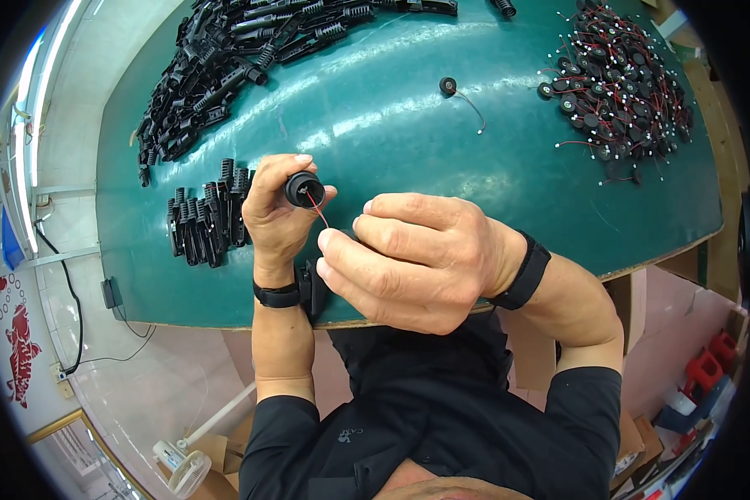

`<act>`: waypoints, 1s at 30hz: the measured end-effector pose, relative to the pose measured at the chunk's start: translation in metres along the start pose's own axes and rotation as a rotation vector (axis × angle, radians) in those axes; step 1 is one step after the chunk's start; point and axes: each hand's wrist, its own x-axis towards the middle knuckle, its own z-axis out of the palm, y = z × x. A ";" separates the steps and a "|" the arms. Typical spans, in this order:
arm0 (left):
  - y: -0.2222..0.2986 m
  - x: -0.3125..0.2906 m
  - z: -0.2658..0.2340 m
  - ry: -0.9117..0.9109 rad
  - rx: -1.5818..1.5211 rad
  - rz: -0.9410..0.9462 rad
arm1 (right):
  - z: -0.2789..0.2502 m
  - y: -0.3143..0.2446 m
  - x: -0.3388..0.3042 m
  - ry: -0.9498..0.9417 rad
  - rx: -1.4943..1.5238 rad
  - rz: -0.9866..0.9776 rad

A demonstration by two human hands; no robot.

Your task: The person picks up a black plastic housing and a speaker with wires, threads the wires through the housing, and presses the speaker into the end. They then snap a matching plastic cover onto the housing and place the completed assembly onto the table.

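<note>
Black cylindrical housing (300, 184), in the head view, sits in the left hand (272, 198) over the green table (408, 162), gripped between thumb and curled fingers. Its open end faces up toward the camera, tipped slightly right; its long axis looks foreshortened. Red wire (318, 212) runs from the opening to the right hand (425, 260), fingers bunched; I cannot tell whether they pinch it.
</note>
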 end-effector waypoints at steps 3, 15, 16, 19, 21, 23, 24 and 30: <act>0.000 -0.001 0.001 0.001 0.000 -0.006 | 0.000 0.001 -0.001 0.005 -0.003 0.002; 0.003 -0.006 -0.001 -0.011 0.038 -0.026 | 0.003 0.003 -0.001 -0.002 0.063 0.070; 0.002 -0.006 -0.002 -0.013 0.055 -0.033 | 0.003 0.005 -0.002 0.002 0.100 0.124; 0.007 -0.005 -0.008 -0.036 0.106 -0.057 | 0.011 0.003 0.000 0.027 0.214 0.312; 0.012 -0.003 -0.012 -0.041 0.130 -0.067 | 0.017 -0.001 0.001 0.070 0.361 0.591; 0.019 0.001 -0.012 -0.072 0.184 -0.033 | 0.022 -0.004 0.000 0.100 0.535 0.775; 0.022 0.002 -0.014 -0.086 0.211 -0.017 | 0.023 -0.005 0.000 0.136 0.707 0.966; 0.030 -0.005 -0.028 -0.128 0.208 -0.077 | 0.031 -0.002 0.000 0.167 1.007 1.353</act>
